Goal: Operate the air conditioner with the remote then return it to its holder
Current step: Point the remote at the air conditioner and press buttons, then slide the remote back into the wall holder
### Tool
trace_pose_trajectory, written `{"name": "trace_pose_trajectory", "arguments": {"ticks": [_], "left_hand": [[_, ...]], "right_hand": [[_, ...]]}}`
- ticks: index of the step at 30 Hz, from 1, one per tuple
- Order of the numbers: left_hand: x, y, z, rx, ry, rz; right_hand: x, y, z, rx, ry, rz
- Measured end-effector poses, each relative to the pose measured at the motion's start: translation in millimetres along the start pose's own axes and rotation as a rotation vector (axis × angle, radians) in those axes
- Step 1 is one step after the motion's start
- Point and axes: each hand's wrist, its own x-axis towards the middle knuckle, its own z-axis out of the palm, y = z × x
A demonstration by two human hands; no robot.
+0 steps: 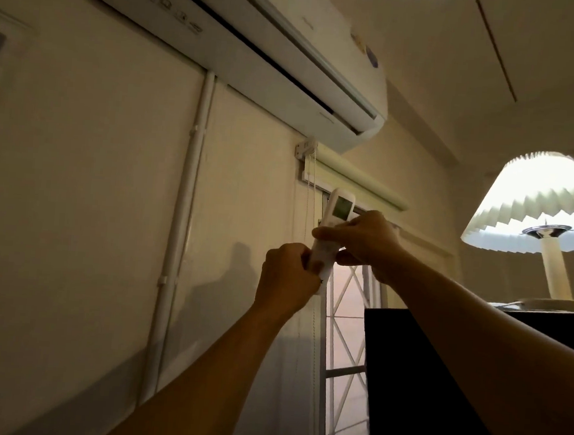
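- two bare forearms reach up from the bottom edge toward the wall.
- the left hand (pixel 286 279) is wrapped around the lower end of the remote (pixel 330 234), fingers curled shut on it.
- the right hand (pixel 363 238) grips the remote's middle from the right side, thumb lying across its front.
- the remote stands nearly upright, tilted a little to the right, its small screen (pixel 342 206) showing above both hands.
- to the right of the hands and below them stands a dark cabinet (pixel 437 383), with a lit pleated lamp (pixel 547 210) on top of it.
- just behind the hands is a window (pixel 348 311) with a white grille, and a rolled blind (pixel 354 179) above them.
- high above the hands, the air conditioner (pixel 244 39) hangs on the wall, with a white pipe (pixel 182 216) running down to their left.
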Motion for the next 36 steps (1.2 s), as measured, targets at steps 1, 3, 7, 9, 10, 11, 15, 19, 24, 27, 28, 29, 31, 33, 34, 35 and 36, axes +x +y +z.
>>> {"name": "trace_pose_trajectory", "arguments": {"ticks": [1,3,7,9,10,11,15,19,24,27,28,29,31,33,34,35,36], "left_hand": [[-1.6,-4.5,-2.6,0.015,0.004,-0.009],[-4.2,-14.2,-8.3,0.041,0.000,-0.037],[-10.6,-36.9,-20.5,0.136,-0.031,-0.137],[-16.5,-48.7,-26.5,0.214,-0.052,-0.193],[-20.5,-54.3,-29.7,0.248,-0.055,-0.222],[-24.9,-59.6,-32.7,0.273,-0.054,-0.250],[-45.4,-83.3,-42.9,0.352,-0.057,-0.340],[-68.8,-109.9,-48.7,0.406,-0.085,-0.417],[-99.7,-137.2,-42.4,0.461,-0.116,-0.497],[-115.5,-149.4,-35.7,0.487,-0.116,-0.522],[-119.9,-152.8,-33.8,0.492,-0.112,-0.518],[-124.5,-155.6,-32.1,0.500,-0.108,-0.514],[-132.0,-158.9,-29.4,0.525,-0.100,-0.519],[-137.8,-161.6,-28.3,0.542,-0.097,-0.538],[-140.4,-162.5,-27.9,0.551,-0.097,-0.546],[-142.9,-163.4,-27.9,0.559,-0.098,-0.550],[-145.2,-164.7,-27.7,0.563,-0.101,-0.552]], "right_hand": [[-1.2,1.5,6.7,0.002,0.006,-0.006],[-5.0,4.9,20.9,0.000,0.017,-0.020],[-18.8,14.9,52.1,-0.010,0.012,-0.018],[-26.7,22.4,69.6,-0.024,-0.004,-0.024],[-30.4,26.6,78.9,-0.034,-0.010,-0.029],[-34.7,30.4,88.0,-0.038,-0.014,-0.033],[-50.7,46.4,124.3,-0.037,-0.054,-0.019],[-66.9,66.0,155.9,-0.036,-0.122,0.002],[-84.5,96.1,184.8,-0.081,-0.188,0.026],[-92.3,114.8,196.1,-0.084,-0.228,0.040],[-94.5,119.6,198.7,-0.081,-0.235,0.047],[-97.0,124.2,201.4,-0.082,-0.242,0.054],[-102.1,131.3,206.0,-0.087,-0.255,0.054],[-107.1,137.0,210.4,-0.089,-0.271,0.047],[-109.5,139.1,212.3,-0.087,-0.276,0.043],[-111.2,141.2,214.2,-0.083,-0.280,0.039],[-112.5,143.3,216.1,-0.078,-0.287,0.036]]}}
